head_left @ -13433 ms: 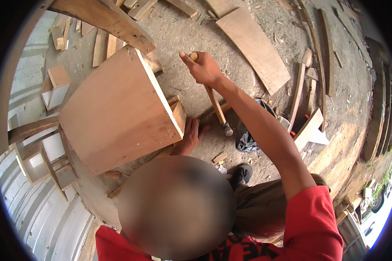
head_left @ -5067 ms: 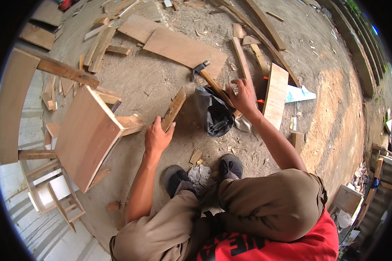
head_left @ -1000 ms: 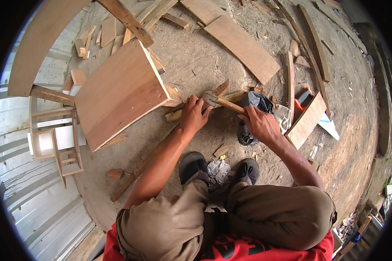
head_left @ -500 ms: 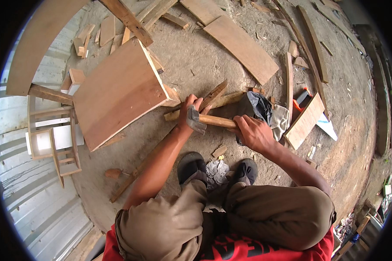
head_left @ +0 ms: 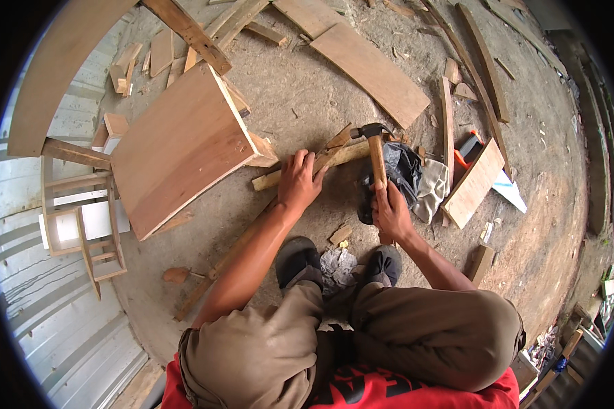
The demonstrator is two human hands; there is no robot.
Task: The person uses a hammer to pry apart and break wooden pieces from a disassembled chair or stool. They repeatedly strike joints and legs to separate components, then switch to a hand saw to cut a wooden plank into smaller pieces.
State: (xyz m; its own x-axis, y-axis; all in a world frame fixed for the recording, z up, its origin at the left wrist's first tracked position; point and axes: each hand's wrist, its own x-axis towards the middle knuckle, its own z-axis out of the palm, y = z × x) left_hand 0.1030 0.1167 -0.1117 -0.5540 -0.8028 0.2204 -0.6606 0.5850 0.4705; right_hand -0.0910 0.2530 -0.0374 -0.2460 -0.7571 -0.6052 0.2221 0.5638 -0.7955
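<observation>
While the right hand hides the hammer handle's end.

Wooden-handled hammer with dark metal head, rough pale wood strip.

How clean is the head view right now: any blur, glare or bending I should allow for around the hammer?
Head view: soft, even daylight, no hard shadows or glare on the ground. The hammer and right hand look sharp, as does the left hand pressing the wood strip. Fisheye bending curves the long planks near the rim; black corners frame the picture.
</observation>
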